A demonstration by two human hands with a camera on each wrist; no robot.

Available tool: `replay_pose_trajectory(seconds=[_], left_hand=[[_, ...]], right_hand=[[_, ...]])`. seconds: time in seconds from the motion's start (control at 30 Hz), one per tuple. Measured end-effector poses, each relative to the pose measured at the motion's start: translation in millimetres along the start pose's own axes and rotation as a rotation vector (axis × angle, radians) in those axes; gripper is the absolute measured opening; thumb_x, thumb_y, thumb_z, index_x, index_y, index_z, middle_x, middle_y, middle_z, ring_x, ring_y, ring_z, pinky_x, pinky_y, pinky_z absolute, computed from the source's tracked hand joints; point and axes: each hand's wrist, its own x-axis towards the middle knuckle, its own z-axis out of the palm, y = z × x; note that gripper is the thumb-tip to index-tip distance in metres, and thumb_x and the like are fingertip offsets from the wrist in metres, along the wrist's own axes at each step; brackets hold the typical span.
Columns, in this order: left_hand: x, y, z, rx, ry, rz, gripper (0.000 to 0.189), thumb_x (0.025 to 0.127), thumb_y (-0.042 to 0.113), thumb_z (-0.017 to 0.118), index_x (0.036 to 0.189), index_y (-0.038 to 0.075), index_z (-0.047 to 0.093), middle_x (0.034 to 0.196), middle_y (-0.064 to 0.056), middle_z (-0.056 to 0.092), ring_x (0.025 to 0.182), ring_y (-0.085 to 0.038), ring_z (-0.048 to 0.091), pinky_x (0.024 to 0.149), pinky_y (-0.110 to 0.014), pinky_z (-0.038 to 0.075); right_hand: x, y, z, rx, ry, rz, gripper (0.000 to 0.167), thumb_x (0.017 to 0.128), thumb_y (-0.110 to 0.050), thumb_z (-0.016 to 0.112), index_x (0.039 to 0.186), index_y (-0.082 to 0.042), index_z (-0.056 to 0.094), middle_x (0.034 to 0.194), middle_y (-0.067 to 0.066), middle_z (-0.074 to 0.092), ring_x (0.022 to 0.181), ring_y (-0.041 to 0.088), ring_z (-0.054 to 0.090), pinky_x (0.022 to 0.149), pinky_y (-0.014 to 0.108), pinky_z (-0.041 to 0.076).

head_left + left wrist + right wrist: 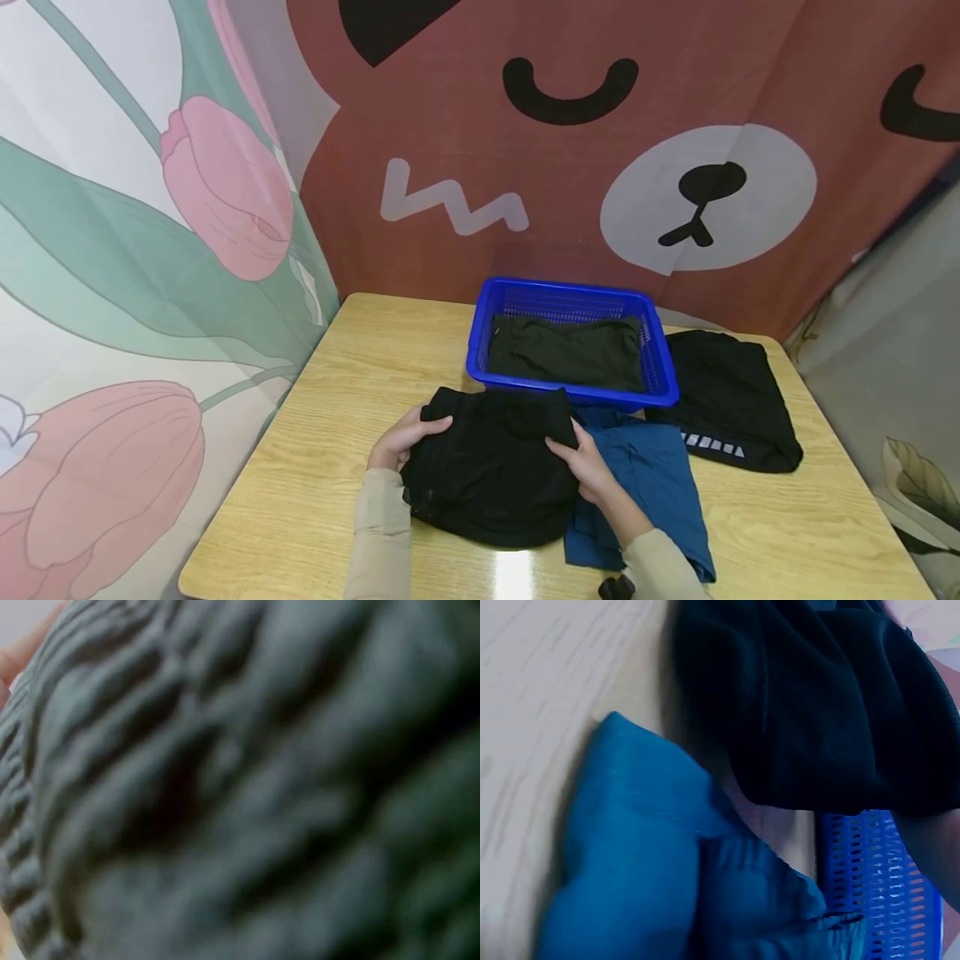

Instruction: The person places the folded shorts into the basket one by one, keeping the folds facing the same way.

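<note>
Black garment, probably shorts (495,467), hangs in front of the basket between both hands. My left hand (401,435) grips its upper left edge, thumb on top and fingers hidden behind. At the upper right side, my right hand (587,468) pinches the cloth with the thumb in front. Gathered dark fabric (225,780) fills the left wrist view, blurred. In the right wrist view the black cloth (817,712) drapes above the table. Partly beneath it and to the right lies a blue garment (652,483) with a gathered edge.
A blue plastic basket (573,288) stands at the back of the wooden table (300,467), with a folded dark green garment (566,354) inside. Right of it lies a folded black garment (731,396) with pale block marks. Printed curtains (450,275) hang behind and at the left.
</note>
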Motion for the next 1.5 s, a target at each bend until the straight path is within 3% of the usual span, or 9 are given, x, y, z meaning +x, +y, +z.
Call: replay_pose_trajectory(seconds=[0.43, 0.8, 0.97, 1.17, 1.5], left_hand=[[2.5, 10.7, 5.8, 0.001, -0.02, 0.145, 0.028, 0.09, 0.001, 0.046, 0.118, 0.001, 0.043, 0.1, -0.005, 0.059, 0.086, -0.019, 0.059, 0.074, -0.034, 0.049], [11.0, 16.3, 17.4, 0.04, 0.152, 0.148, 0.031, 0.086, 0.005, 0.057, 0.114, -0.004, 0.046, 0.093, -0.005, 0.06, 0.078, -0.017, 0.06, 0.069, -0.031, 0.049], [11.5, 26.3, 27.1, 0.033, 0.179, 0.165, 0.028, 0.083, 0.001, 0.057, 0.109, -0.006, 0.049, 0.089, -0.004, 0.059, 0.075, -0.016, 0.059, 0.067, -0.03, 0.049], [16.7, 29.1, 30.1, 0.043, 0.219, 0.139, 0.025, 0.083, 0.0, 0.057, 0.107, -0.005, 0.051, 0.086, -0.004, 0.06, 0.072, -0.016, 0.059, 0.065, -0.03, 0.049], [29.4, 35.1, 36.0, 0.114, 0.303, 0.131, 0.035, 0.08, 0.004, 0.063, 0.111, -0.008, 0.051, 0.091, -0.011, 0.06, 0.075, -0.019, 0.058, 0.067, -0.032, 0.049]], right_hand=[[-1.4, -22, -11, 0.07, 0.014, 0.015, 0.056, 0.085, -0.002, 0.056, 0.136, -0.006, 0.032, 0.121, 0.013, 0.046, 0.092, 0.018, 0.056, 0.078, 0.033, 0.046], [0.8, -33, -21, 0.123, 0.05, 0.024, 0.055, 0.086, 0.0, 0.055, 0.136, -0.008, 0.032, 0.114, 0.005, 0.051, 0.089, 0.016, 0.059, 0.077, 0.032, 0.047], [2.4, -39, -27, 0.116, 0.069, 0.016, 0.053, 0.086, -0.001, 0.056, 0.134, -0.005, 0.033, 0.108, 0.0, 0.054, 0.088, 0.016, 0.059, 0.076, 0.032, 0.048], [2.8, -45, -32, 0.103, 0.068, 0.022, 0.054, 0.085, -0.002, 0.057, 0.134, -0.003, 0.034, 0.113, 0.003, 0.052, 0.09, 0.015, 0.058, 0.078, 0.031, 0.047], [6.4, -49, -40, 0.104, 0.106, 0.013, 0.042, 0.085, -0.004, 0.058, 0.123, -0.005, 0.042, 0.103, 0.0, 0.055, 0.086, 0.015, 0.058, 0.075, 0.031, 0.048]])
